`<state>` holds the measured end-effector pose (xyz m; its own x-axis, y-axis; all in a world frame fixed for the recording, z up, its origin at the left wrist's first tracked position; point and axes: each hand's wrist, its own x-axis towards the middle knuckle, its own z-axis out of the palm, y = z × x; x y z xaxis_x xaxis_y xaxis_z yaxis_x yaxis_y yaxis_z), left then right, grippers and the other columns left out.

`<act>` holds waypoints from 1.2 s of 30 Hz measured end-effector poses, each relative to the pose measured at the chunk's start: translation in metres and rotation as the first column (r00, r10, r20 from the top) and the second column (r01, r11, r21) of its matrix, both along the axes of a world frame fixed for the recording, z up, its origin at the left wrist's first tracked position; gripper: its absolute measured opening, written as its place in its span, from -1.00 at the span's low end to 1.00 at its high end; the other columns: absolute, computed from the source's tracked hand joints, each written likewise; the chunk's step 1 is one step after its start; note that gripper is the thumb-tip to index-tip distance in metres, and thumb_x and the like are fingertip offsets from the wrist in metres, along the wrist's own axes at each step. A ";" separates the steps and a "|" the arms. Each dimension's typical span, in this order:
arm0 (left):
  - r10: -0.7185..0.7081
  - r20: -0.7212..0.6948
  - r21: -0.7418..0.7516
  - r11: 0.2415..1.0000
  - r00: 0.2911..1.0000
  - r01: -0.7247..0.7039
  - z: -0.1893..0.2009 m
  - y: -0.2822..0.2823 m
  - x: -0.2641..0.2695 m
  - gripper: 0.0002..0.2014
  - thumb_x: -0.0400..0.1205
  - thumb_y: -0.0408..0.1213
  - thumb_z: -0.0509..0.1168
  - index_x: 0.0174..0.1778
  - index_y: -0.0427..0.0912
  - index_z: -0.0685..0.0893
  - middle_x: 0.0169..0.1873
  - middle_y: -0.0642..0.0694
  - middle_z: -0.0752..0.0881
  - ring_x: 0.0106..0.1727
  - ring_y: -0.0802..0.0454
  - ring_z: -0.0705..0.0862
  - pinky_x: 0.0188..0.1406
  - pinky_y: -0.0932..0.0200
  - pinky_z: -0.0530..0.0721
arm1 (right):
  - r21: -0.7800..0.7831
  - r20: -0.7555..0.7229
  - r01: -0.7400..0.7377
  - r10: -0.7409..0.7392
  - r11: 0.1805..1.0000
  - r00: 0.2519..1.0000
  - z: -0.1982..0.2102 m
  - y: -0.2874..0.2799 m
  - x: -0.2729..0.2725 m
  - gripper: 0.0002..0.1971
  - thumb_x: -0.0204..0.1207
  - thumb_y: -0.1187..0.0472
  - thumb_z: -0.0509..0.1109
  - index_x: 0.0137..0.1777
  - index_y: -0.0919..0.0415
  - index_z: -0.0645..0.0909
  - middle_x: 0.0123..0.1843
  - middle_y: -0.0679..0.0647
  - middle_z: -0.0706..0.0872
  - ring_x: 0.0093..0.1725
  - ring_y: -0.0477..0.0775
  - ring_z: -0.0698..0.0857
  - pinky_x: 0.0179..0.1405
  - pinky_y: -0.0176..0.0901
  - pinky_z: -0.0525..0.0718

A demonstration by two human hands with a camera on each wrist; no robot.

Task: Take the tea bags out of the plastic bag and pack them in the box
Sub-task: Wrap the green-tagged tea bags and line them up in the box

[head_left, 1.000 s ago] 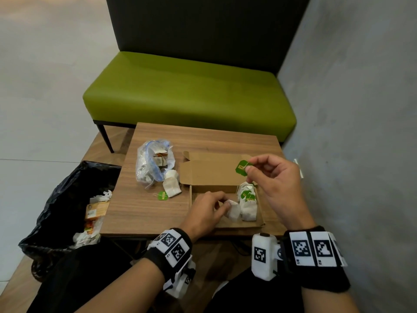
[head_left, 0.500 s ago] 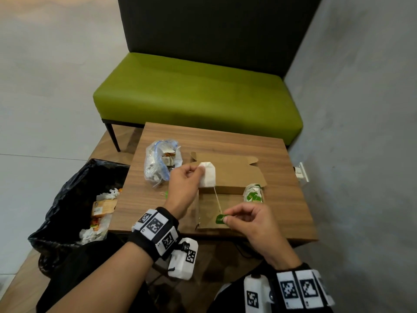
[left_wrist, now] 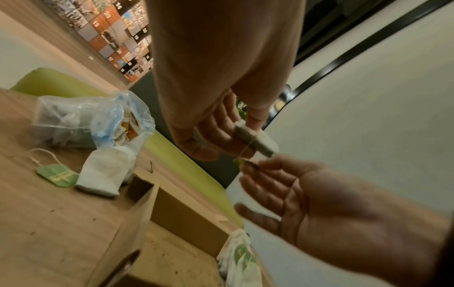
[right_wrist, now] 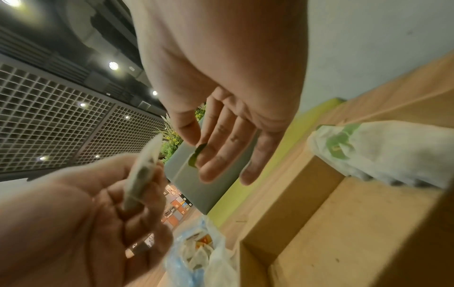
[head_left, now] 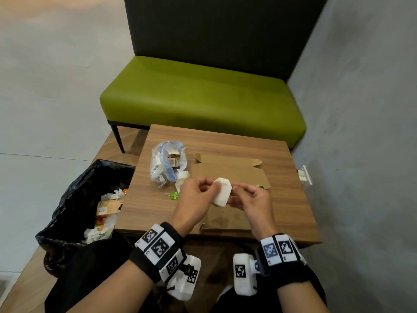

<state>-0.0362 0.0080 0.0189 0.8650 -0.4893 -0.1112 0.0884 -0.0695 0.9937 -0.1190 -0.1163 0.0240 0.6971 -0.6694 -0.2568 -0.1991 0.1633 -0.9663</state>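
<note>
I hold one white tea bag up above the open cardboard box, between both hands. My left hand pinches the bag's near-left edge between thumb and fingers, clamped on it. My right hand pinches the bag's small green tag between thumb and forefinger, its other fingers spread loosely; a short string runs from the tag up across the bag. From the right wrist camera the bag shows edge-on and blurred.

The box sits at the near middle of the wooden table, its lid flap folded back on the far side. Inside it, at the right end, lies a cluster of packed tea bags with green tags. Left of the box, the clear plastic bag lies on the table with more bags inside. A loose tea bag rests just beside its mouth, touching it, with a green tag trailing to the near left. A black bin bag holding rubbish stands left of the table, and a green bench stands beyond it.
</note>
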 end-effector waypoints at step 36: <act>-0.079 -0.156 -0.082 0.994 0.985 0.067 -0.005 -0.001 -0.009 -0.88 0.65 -0.29 0.42 -0.15 -0.18 0.84 -0.32 -0.10 0.82 -0.27 0.08 0.73 -0.24 0.16 0.67 | -0.369 0.059 -0.145 0.179 0.918 0.982 0.008 -0.010 -0.006 -0.81 0.45 0.46 0.54 -0.18 0.14 0.84 -0.22 0.01 0.87 -0.19 -0.08 0.82 -0.18 -0.30 0.74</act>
<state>-0.0453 0.0065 0.0139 0.8011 -0.5625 -0.2046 0.2431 -0.0066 0.9700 -0.1246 -0.1259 0.0318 0.8129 -0.5803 0.0505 -0.1027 -0.2281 -0.9682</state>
